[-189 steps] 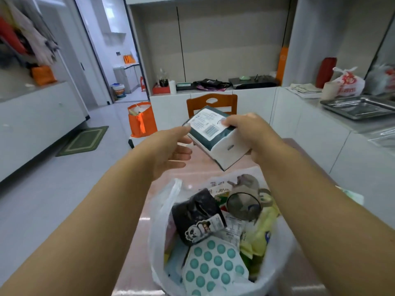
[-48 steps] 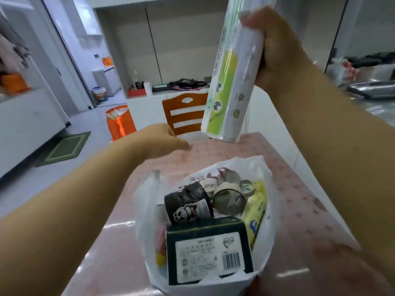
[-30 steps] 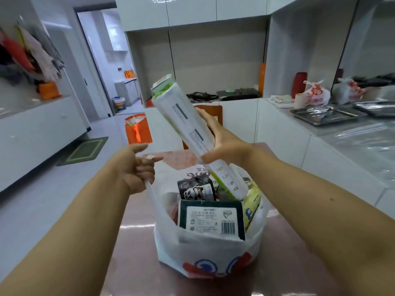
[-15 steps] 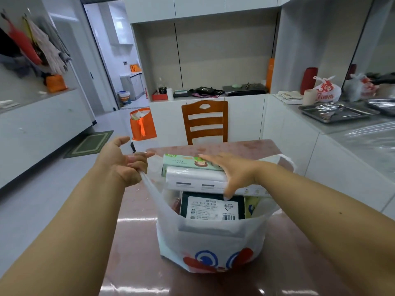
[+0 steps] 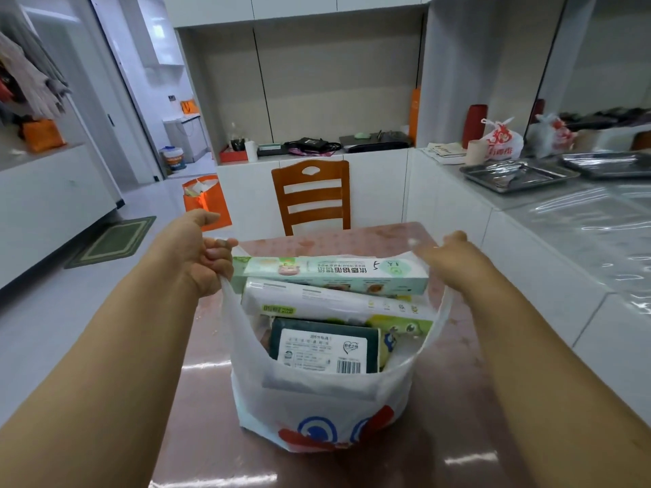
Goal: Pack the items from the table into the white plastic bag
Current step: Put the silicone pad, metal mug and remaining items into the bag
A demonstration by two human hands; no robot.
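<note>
Both hands are up at the two ends of the white plastic bag (image 5: pixel 317 399). In the head view, the left hand (image 5: pixel 197 255) has its fingers curled tight around the bag's left handle, pulling it upward. The right hand (image 5: pixel 447 258) is blurred; it is at the right handle and seems to grasp it, but I cannot tell how firmly its fingers are closed.

The bag stands on the pink surface (image 5: pixel 458 399), directly in front of the person, between the two forearms. A long green box (image 5: pixel 331 274) lies on top of the bag, and a white roll (image 5: pixel 327 302) lies just before it. Their long axes go from the left hand toward the right hand, across the mouth. A dark box with a label (image 5: pixel 324 346) stands nearer the person.

Each hand is equally near its own handle, so I judge that bringing the handles together must happen over these long items.
</note>
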